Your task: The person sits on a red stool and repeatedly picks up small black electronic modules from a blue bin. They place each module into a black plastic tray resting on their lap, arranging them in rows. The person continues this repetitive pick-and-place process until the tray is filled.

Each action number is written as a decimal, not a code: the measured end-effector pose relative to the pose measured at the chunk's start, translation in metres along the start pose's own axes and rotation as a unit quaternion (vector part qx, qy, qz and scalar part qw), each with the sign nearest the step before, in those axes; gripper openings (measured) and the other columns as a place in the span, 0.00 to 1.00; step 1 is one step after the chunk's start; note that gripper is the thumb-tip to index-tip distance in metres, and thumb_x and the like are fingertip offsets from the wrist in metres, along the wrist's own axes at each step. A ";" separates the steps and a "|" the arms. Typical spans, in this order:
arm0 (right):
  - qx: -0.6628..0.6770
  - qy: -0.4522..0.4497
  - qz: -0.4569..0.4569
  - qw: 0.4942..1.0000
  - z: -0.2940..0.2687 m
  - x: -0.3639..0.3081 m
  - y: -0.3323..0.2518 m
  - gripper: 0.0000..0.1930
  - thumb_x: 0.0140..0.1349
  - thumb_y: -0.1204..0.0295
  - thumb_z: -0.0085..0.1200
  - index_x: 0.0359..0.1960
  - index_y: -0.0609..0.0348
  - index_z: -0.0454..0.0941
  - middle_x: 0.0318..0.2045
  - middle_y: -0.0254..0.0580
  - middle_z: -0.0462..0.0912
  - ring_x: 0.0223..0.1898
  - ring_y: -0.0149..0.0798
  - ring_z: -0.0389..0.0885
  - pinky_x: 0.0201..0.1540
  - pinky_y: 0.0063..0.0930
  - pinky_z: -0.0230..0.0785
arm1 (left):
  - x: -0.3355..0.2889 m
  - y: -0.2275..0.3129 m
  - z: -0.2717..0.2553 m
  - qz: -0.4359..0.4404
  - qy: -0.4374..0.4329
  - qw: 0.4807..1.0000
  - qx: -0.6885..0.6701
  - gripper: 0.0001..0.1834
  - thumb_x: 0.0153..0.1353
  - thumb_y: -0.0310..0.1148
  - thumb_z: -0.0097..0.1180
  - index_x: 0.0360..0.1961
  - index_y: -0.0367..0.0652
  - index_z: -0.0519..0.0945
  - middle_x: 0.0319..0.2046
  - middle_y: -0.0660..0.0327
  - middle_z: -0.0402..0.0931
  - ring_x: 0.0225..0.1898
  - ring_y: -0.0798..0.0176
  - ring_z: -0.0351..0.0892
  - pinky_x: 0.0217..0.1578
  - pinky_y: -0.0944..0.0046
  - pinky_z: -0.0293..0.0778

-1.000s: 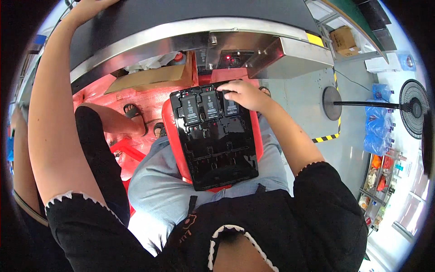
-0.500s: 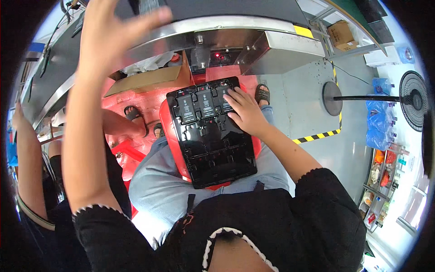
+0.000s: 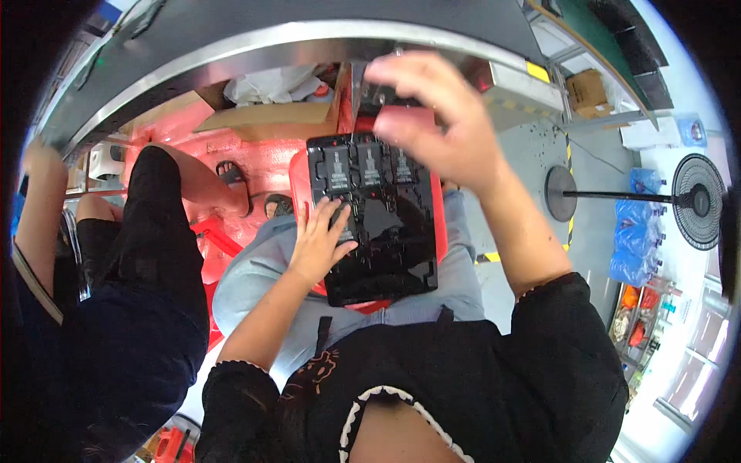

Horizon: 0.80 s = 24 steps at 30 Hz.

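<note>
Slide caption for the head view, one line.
Left hand on a black tray of flat black packs, right hand in midair.

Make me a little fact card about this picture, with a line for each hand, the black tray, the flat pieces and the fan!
Left hand: fingers spread over the tray's left side; can't tell if it grips anything
Right hand: raised, blurry, thumb apart from fingers
Black tray: over something red, near the lap
Flat black pieces: three in a row toward the tray's far end
Fan: black, round, on the picture's right
</note>
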State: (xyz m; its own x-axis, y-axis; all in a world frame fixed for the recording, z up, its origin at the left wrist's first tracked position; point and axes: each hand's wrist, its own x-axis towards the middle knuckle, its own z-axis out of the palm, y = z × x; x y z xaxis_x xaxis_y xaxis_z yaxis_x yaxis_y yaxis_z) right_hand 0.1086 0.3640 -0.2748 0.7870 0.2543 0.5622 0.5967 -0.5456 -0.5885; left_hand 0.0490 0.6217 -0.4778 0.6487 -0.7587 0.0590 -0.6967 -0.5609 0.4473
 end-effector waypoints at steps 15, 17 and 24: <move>-0.316 -0.227 0.166 0.906 -0.047 0.235 0.117 0.38 0.44 0.54 0.70 0.54 0.67 0.75 0.52 0.62 0.77 0.55 0.57 0.75 0.60 0.40 0.67 | 0.092 -0.009 -0.232 0.098 0.355 0.929 0.035 0.20 0.54 0.22 0.60 0.50 0.42 0.80 0.51 0.52 0.76 0.55 0.48 0.73 0.57 0.52 0.67; -0.379 -0.140 0.127 0.906 -0.062 0.223 0.107 0.27 0.47 0.60 0.67 0.47 0.63 0.80 0.44 0.56 0.81 0.49 0.54 0.78 0.54 0.40 0.70 | 0.153 -0.033 -0.276 0.138 0.446 0.878 0.102 0.20 0.56 0.27 0.61 0.51 0.43 0.79 0.53 0.52 0.75 0.57 0.50 0.72 0.58 0.54 0.65; -0.080 -0.037 0.049 0.995 -0.071 0.100 0.002 0.12 0.57 0.72 0.60 0.43 0.60 0.82 0.38 0.42 0.82 0.41 0.38 0.80 0.44 0.30 0.72 | 0.268 -0.173 -0.354 -0.110 0.056 0.988 0.097 0.42 0.54 0.33 0.65 0.70 0.52 0.61 0.70 0.49 0.56 0.69 0.47 0.57 0.63 0.55 0.62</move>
State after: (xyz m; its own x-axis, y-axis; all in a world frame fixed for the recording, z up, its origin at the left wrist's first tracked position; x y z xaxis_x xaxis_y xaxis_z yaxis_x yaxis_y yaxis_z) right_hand 0.1771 0.3316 -0.1781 0.8526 0.2492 0.4593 0.4893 -0.6893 -0.5343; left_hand 0.4514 0.6329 -0.2235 0.8136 -0.5756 0.0823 -0.5730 -0.7697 0.2815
